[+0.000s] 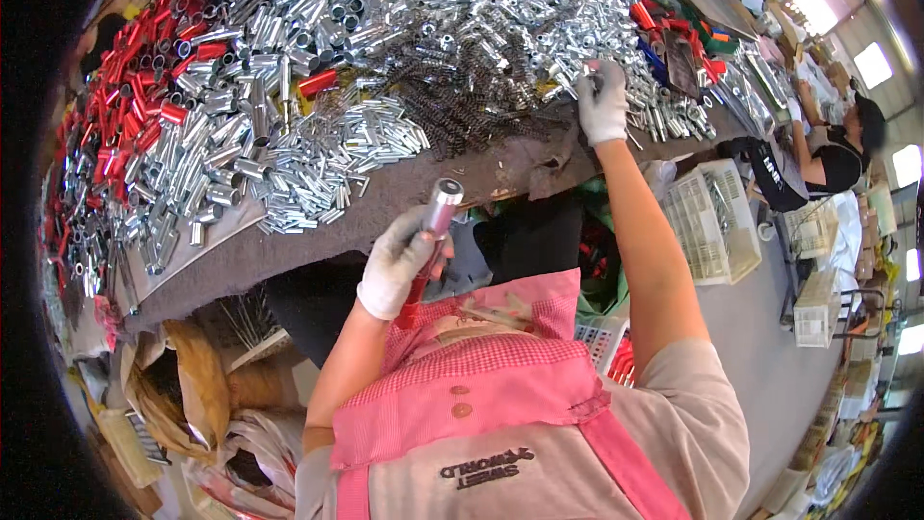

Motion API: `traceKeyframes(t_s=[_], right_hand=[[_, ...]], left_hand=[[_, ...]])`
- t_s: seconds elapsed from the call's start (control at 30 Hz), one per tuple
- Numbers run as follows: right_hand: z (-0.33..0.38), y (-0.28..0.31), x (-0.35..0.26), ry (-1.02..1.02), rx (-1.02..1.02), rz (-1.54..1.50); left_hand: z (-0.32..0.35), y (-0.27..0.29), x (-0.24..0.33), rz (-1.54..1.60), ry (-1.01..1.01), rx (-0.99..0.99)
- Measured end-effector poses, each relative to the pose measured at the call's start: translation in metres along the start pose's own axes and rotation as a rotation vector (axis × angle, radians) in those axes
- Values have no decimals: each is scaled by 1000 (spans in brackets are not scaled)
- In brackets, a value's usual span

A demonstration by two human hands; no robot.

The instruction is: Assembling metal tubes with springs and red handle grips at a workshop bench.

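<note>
My left hand, in a white glove with grey fingers, is closed round a red tube with a silver metal end. The tube stands tilted in front of my apron, its silver end upward, above the bench's near edge. My right hand, gloved alike, reaches to the heap of small silver metal fittings. Its fingers are bent together at the fittings, and what they pinch, if anything, cannot be made out. Left of that hand lies a pile of dark coil springs.
Short silver pins, larger silver sleeves and red tubes cover the bench's left side. The bench edge has grey cloth. White crates stand at right, a co-worker beyond. Sacks sit below left.
</note>
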State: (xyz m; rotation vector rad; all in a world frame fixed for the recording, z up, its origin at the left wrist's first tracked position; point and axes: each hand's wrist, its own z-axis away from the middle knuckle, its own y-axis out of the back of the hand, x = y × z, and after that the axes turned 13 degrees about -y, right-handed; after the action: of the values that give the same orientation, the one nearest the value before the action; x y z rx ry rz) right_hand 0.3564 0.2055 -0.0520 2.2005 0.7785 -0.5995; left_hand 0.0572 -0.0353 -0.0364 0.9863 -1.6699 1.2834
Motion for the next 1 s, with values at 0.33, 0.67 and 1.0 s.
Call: traceKeyframes(t_s=[0.33, 0.67, 1.0], right_hand=[[30, 73, -183, 443, -1082, -276], [50, 68, -180, 560, -1238, 52], [-68, -13, -17, 341, -737, 538]], left_hand=[[4, 5, 13, -136, 61, -129], [3, 7, 8, -461, -130, -227], [19, 10, -9, 47, 180, -36]])
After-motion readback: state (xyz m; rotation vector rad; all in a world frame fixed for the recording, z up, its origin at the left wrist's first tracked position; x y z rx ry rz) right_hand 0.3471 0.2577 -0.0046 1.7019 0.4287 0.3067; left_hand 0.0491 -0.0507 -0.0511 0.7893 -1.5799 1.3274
